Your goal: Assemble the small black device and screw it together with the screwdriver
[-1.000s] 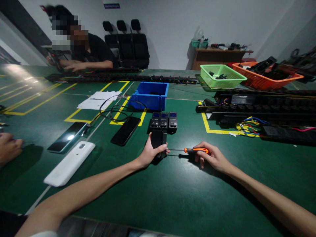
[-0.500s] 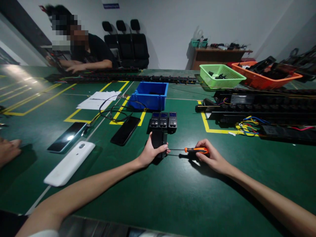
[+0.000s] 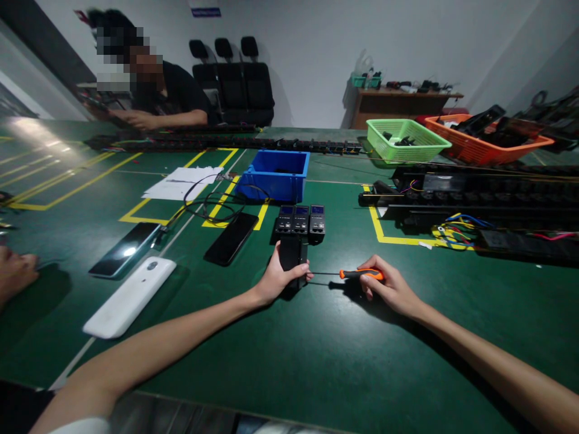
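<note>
My left hand (image 3: 277, 276) grips a black box-shaped device (image 3: 291, 253) at the middle of the green table, thumb across its near side. An orange-and-black screwdriver (image 3: 362, 274) is in my right hand (image 3: 389, 286), held level by its handle. Its thin shaft points left, and the tip meets the right side of the device by my left fingertips; the exact contact is too small to make out. Just beyond the held device stand three similar black modules (image 3: 301, 220) with small displays and ports.
A blue bin (image 3: 274, 185) sits behind the modules. Phones (image 3: 231, 239) and a white power-bank-like object (image 3: 131, 295) lie left. Black rails with loose wires (image 3: 456, 229), a green basket (image 3: 407, 150) and an orange basket (image 3: 488, 147) are right. Another person's hand (image 3: 15, 271) rests at left.
My right fingers have shifted on the screwdriver handle, with a fingertip now curled below it. The device stays in my left hand. The person across the table has moved their hands slightly.
</note>
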`<state>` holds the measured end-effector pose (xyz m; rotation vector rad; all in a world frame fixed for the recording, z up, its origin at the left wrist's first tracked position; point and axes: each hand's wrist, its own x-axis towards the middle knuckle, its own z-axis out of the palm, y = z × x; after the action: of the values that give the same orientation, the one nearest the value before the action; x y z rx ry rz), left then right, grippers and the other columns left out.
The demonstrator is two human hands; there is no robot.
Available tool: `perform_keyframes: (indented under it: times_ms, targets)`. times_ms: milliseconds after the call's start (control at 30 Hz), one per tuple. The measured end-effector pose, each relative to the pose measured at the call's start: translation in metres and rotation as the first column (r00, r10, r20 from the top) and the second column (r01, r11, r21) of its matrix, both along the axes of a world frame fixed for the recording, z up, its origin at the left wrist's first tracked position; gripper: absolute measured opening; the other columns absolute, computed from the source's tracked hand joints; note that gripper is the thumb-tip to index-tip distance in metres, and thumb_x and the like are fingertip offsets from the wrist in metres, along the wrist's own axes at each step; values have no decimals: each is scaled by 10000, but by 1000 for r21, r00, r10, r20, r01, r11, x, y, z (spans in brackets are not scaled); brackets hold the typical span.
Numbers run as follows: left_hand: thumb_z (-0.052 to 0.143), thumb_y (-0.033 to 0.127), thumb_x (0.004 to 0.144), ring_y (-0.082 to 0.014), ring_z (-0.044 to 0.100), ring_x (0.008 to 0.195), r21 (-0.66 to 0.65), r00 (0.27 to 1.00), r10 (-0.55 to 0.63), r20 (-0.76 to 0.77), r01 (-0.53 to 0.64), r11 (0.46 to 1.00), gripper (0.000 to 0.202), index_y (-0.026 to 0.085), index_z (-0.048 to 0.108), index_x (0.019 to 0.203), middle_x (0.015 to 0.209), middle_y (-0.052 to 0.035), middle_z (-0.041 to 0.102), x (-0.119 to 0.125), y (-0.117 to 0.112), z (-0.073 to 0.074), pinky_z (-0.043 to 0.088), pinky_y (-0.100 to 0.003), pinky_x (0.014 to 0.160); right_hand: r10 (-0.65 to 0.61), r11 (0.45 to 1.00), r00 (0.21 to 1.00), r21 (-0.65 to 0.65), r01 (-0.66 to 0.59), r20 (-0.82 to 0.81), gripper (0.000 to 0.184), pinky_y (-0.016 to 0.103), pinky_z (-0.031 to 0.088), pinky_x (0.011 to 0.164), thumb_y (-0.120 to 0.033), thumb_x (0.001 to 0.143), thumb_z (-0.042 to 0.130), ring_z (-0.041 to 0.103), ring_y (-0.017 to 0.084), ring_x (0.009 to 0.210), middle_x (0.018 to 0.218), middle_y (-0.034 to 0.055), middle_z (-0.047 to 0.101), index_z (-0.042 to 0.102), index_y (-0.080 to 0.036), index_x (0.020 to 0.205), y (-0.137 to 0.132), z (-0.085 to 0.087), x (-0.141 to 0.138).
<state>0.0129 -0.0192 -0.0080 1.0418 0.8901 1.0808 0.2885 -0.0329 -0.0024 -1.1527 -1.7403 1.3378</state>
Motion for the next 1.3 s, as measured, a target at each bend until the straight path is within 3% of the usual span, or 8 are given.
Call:
perform_keyframes:
  times_ms: [133,300,600,900,1300]
  targets:
    - [755,280,721,-182,708,706,3,1000,-2,0,2,1000,556,214,328,1071,913,-22,622,0,0,0,598,-373,699,26,999,999,20,-27,28,202,274,435,559,-386,921,512,527,129,554,661,-34,538,453,-218,1014,1,-2,1]
    - [756,284,722,-181,706,705,3,1000,-5,0,5,1000,558,218,327,1073,918,-24,623,-1,0,-1,597,-376,699,-13,976,995,218,-9,99,257,337,470,744,-315,861,589,547,185,837,974,40,533,457,-241,1068,3,-5,4]
    - [749,280,732,-171,701,699,23,1000,-17,-4,17,1000,546,214,323,1068,910,-19,622,-1,0,-3,595,-368,702,13,968,992,247,-45,129,199,299,436,711,-301,862,563,509,173,803,919,30,507,464,-213,1010,3,-5,7]
    - [749,280,730,-173,700,694,14,1000,2,9,-2,1000,537,208,329,1057,905,-18,618,-1,1,-2,595,-367,688,104,994,995,22,-104,-1,177,285,421,653,-305,929,505,546,139,645,723,-25,564,390,-216,1031,0,-5,7]
    - [739,272,745,-173,700,699,23,1000,-6,6,6,1000,526,211,324,1064,913,-17,615,-1,1,-3,597,-371,684,108,992,992,-61,-112,-71,186,256,405,558,-309,921,517,532,110,534,629,-57,555,373,-213,991,-2,-1,3]
